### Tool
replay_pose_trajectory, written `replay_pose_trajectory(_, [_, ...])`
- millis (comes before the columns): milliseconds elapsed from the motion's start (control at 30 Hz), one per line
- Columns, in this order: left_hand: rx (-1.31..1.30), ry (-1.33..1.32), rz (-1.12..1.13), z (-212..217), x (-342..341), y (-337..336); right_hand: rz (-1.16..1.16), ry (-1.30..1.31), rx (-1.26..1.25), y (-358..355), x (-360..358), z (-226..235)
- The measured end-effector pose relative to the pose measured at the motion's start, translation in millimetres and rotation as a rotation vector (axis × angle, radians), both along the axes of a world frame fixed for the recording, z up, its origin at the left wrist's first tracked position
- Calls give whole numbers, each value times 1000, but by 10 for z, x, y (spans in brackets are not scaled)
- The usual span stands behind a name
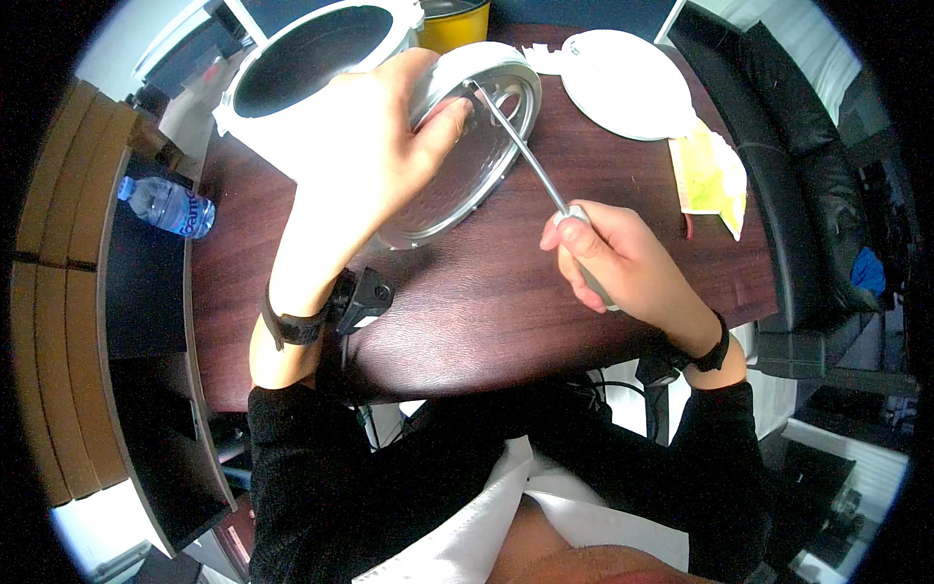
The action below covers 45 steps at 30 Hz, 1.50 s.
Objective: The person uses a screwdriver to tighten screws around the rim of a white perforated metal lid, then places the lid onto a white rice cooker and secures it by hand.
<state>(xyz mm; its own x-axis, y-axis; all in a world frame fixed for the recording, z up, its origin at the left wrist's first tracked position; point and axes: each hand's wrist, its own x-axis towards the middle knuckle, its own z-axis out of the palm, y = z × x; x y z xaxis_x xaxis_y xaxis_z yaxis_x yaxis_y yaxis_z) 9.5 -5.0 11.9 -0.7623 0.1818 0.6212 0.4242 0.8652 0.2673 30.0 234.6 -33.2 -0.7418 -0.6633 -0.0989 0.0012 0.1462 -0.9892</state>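
My left hand (pixel 365 146) grips the rim of a round lid with a shiny metal-looking inner side (pixel 452 190), tilted up on its edge above the table. My right hand (pixel 618 258) is wrapped round the grey handle of a screwdriver (pixel 530 156). Its long metal shaft slants up to the left, and the tip meets the lid's upper part near my left thumb. What the tip sits in is too small to make out. Right behind my left hand stands a white cooker body (pixel 277 141) with a dark round opening, partly covered by that hand.
A white oval cover (pixel 628 83) lies at the back right of the dark wood table (pixel 467 302), beside a crumpled yellow sheet (pixel 705 170). Behind the lid stands a yellow container (pixel 462 29). A water bottle (pixel 167 206) lies left of the table. A black sofa (pixel 778 127) borders the right.
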Motion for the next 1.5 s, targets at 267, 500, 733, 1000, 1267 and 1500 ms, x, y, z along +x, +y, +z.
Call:
replay_pose_trajectory(267, [-45, 23, 5, -43, -51, -49, 56, -384, -176, -19, 60, 41])
replay_pose_trajectory(500, [340, -319, -186, 109, 11, -83, -192, 428, 280, 49, -7, 130])
replay_pose_trajectory(733, [285, -389, -165, 132, 31, -85, -360, 1157, 630, 232, -29, 406])
replay_pose_trajectory(1000, [54, -118, -122, 111, 47, -58, -202, 1034, 706, 205, -62, 454])
replay_pose_trajectory(1267, [56, -127, -124, 53, 24, 7, -163, 826, 560, 215, -18, 308])
replay_pose_trajectory(1500, [27, -102, -118, 47, 2, 27, -123, 673, 454, 200, -68, 204])
